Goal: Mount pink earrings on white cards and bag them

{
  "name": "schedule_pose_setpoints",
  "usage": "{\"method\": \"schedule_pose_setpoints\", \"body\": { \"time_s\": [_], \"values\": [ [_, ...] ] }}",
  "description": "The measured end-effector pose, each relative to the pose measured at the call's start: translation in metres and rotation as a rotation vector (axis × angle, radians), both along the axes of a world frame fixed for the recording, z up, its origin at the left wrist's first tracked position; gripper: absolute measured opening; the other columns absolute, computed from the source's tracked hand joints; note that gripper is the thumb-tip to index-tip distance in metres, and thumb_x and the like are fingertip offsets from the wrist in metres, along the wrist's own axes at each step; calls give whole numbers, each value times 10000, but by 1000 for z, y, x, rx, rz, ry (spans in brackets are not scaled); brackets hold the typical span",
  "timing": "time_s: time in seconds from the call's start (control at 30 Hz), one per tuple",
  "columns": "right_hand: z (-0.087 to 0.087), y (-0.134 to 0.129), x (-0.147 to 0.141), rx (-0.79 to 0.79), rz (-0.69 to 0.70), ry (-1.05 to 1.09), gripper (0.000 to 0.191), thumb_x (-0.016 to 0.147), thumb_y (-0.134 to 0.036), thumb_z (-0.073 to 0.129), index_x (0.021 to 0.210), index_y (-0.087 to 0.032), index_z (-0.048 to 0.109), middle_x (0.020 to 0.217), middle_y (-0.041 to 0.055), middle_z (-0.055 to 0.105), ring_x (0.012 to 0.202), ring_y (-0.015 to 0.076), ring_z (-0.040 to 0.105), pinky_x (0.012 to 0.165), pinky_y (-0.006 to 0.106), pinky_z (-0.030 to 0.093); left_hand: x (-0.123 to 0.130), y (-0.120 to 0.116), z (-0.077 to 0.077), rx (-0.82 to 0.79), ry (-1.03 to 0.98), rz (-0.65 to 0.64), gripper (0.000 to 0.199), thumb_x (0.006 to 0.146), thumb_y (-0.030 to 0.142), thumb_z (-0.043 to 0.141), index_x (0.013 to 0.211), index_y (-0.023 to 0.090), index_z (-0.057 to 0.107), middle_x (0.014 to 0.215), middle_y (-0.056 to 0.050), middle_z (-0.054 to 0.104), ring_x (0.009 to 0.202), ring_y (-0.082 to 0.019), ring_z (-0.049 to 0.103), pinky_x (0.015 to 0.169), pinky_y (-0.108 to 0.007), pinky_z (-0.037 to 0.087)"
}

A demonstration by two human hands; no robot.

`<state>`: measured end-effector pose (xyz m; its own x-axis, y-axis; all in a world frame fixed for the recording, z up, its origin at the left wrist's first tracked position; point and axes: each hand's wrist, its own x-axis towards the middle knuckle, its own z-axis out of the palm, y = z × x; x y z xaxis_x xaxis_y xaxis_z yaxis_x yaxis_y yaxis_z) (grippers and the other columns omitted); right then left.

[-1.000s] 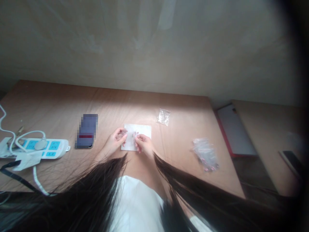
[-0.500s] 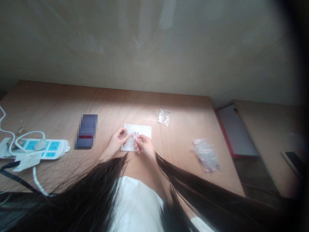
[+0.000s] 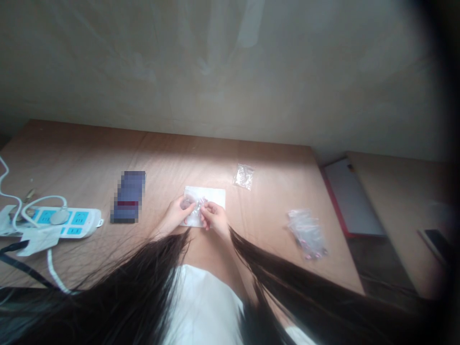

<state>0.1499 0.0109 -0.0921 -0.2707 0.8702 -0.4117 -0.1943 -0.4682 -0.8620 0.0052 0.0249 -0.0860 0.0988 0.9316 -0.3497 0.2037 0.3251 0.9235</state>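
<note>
A small clear plastic packet, its exact shape hard to make out, sits between the hands just above a white card on the counter; the left hand and right hand each pinch it, fingers pressed together, their grip hiding much of it; tiny pink specks show at its edge; against the frame half a second earlier, the left hand sits lower and closer to the right. Farther right lie a clear bag and a fuller bag of pink bits; to the left, a pixelated phone and a power strip with blue sockets, no writing legible; long dark hair hides the forearms; a red-edged white board is partly dim, beyond the counter's edge.
</note>
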Motion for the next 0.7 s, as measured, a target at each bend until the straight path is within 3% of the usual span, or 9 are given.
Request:
{"method": "schedule_pose_setpoints", "body": {
  "time_s": [0.2, 0.57, 0.7],
  "values": [
    [1, 0, 0, 15, 7, -8, 242, 698, -367, 545, 648, -158, 434, 462, -61, 469, 310, 51, 410, 264, 152, 311, 2, 1, -12, 55, 2, -21, 203, 676, 331, 560, 752, 149, 512, 599, 26, 582, 318, -42, 441, 369, -167, 359],
    [1, 1, 1, -1, 17, -15, 256, 693, -385, 543, 654, -149, 450, 474, -57, 475, 313, 45, 406, 267, 147, 309, 3, 1, -9, 92, 29, -26, 249, 675, 374, 560, 760, 152, 486, 696, 11, 598, 364, -52, 475, 414, -182, 369],
    [2, 1, 1, -6, 9, -23, 260, 685, -389, 549, 655, -147, 459, 468, -55, 479, 310, 45, 406, 267, 149, 310, 2, 1, -10, 104, 34, -37, 241, 676, 366, 560, 758, 156, 476, 593, 42, 554, 385, -61, 471, 454, -187, 374]
  ]
}}
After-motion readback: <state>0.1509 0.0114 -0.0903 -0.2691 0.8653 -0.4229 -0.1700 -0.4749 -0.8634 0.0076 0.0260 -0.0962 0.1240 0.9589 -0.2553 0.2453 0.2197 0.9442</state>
